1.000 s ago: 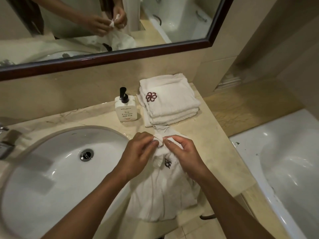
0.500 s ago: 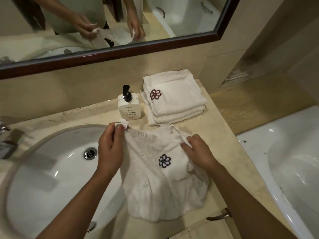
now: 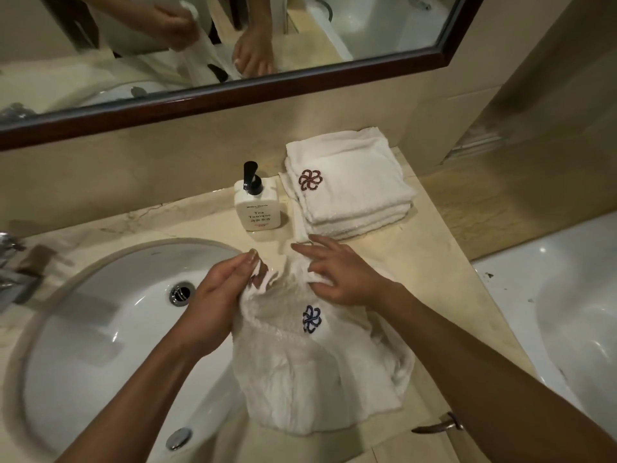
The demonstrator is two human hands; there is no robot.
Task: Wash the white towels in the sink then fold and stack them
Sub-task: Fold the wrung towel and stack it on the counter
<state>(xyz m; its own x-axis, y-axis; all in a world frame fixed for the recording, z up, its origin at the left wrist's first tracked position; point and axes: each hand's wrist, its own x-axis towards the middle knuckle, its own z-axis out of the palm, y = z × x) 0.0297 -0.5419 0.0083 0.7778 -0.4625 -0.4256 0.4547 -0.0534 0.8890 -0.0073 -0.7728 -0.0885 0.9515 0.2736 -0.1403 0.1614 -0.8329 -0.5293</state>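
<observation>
Hotel-style bathroom — oval sink (image 3: 100, 329), framed mirror (image 3: 233, 91), bathtub (image 3: 567, 312), soap bottle (image 3: 257, 208)

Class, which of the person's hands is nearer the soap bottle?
Left. The left hand grips the towel just below the soap bottle; the right hand lies further right, below the folded stack.
</observation>
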